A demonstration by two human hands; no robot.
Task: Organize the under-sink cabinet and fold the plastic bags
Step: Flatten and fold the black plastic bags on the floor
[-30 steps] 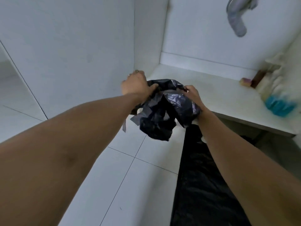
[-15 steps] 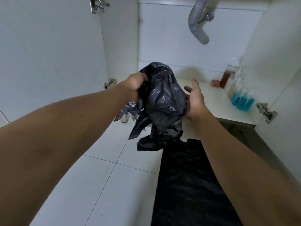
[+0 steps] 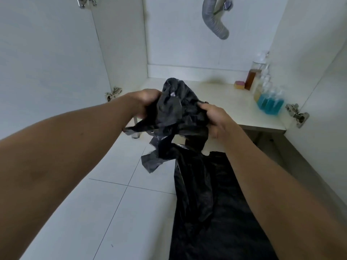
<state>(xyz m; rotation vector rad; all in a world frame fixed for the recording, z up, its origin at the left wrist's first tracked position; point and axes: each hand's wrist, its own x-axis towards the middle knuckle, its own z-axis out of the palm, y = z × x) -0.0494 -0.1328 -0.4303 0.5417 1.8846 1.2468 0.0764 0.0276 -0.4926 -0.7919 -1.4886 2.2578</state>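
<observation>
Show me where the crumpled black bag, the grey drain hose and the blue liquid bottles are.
crumpled black bag (image 3: 169, 109): head view, its bunched middle.
grey drain hose (image 3: 211, 23): head view, the ribbed bend near the top.
blue liquid bottles (image 3: 269, 104): head view, the blue liquid in the lower part.

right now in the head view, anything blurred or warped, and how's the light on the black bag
Head view: wide-angle lens bows the cabinet walls and stretches both forearms; light is dim, soft, bluish, without glare; the crumpled black bag, gripped by left hand and right hand, shows only faint grey sheen on its folds; the bottles at right look slightly smeared.
</observation>
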